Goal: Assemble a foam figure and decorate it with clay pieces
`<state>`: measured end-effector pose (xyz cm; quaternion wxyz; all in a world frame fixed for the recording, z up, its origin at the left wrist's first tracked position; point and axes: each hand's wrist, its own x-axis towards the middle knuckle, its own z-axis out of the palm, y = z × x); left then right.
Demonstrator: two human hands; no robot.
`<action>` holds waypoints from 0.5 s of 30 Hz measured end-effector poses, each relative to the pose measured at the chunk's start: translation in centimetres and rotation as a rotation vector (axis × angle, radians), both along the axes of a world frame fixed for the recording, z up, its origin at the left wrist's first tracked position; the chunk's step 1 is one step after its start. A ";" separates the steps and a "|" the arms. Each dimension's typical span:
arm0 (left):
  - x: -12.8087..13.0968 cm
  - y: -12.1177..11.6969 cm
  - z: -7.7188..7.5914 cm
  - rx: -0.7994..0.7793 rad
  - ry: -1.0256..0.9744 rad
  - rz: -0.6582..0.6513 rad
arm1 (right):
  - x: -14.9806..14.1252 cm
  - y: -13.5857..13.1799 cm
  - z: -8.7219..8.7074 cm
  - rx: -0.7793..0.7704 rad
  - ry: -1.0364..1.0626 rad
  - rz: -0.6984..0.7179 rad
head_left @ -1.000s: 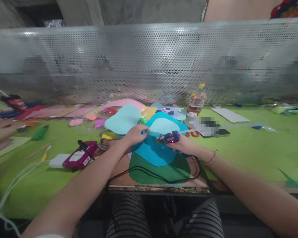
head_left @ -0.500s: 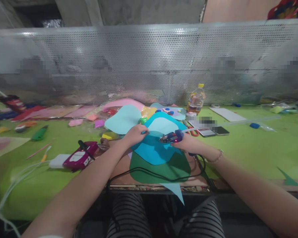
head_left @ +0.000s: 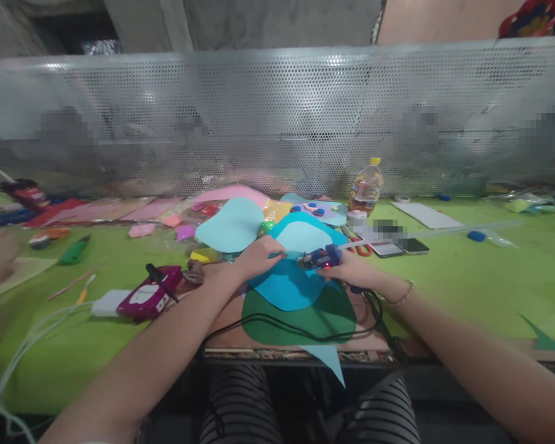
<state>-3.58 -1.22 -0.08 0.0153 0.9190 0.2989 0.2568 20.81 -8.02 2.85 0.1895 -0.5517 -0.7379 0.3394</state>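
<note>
Head view. Glue gun [head_left: 321, 256] sits in the right hand [head_left: 351, 271], above the blue sheet [head_left: 287, 287]. Long axis: nearly level across the view, tilted slightly. Nozzle points left, toward the left hand [head_left: 259, 256]; the clear glue stick [head_left: 367, 242] extends from the rear end, rightward and a little away from the person. A small red light shows on its side.

Right hand: fingers closed around the grip. Left hand: fingers partly curled at the left side of the blue sheet, close to the pale blue shape [head_left: 305, 234]. Cannot tell whether its fingertips meet or pinch anything.

Blue sheet overlaps the dark green sheet [head_left: 300, 317], which lies nearer the person. Black cord [head_left: 277, 320] crosses the green sheet. Red-handled scissors [head_left: 362, 248] lie just beyond the right hand.
</note>
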 end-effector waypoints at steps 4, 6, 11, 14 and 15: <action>0.0 0.1 -0.1 -0.003 0.020 0.003 | -0.1 0.1 -0.1 -0.029 0.038 0.026; 0.0 0.0 0.0 -0.008 0.025 0.004 | -0.2 0.0 -0.2 -0.034 0.014 0.001; 0.0 -0.1 0.1 -0.042 0.010 0.002 | -0.3 -0.1 0.1 -0.004 -0.093 -0.084; 0.0 -0.1 0.2 -0.055 -0.005 0.006 | -0.1 -0.1 0.3 0.025 -0.162 -0.109; 0.0 -0.2 0.2 -0.055 -0.006 0.006 | 0.0 0.0 0.3 0.033 -0.178 -0.109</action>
